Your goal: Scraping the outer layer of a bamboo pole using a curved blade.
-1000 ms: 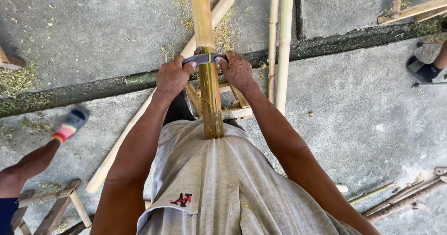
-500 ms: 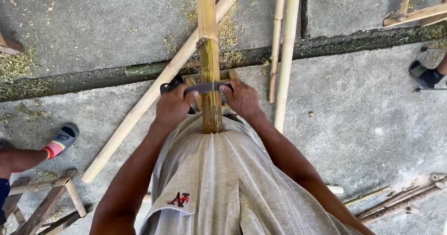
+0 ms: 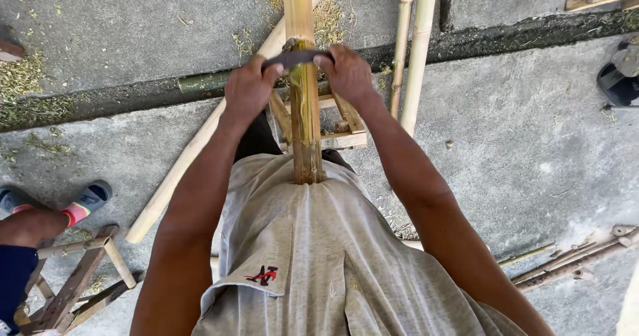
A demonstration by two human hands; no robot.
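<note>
On a rough grey concrete floor (image 3: 519, 149) strewn with shavings, a thick bamboo pole (image 3: 305, 109) runs from my stomach away over a small wooden trestle (image 3: 343, 126), braced there so it holds steady under the blade. Its near stretch is scraped to streaky yellow-green fibre. Across it lies a dark, curved two-handled blade (image 3: 293, 58), my left hand (image 3: 247, 89) and right hand (image 3: 347, 75) each with fingers clenched round one end. Smooth pale poles (image 3: 419, 49) lie alongside.

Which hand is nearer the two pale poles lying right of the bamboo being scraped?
Right. The right hand grips the blade's end close beside the pale poles; the left hand sits across the bamboo, farther off.
</note>
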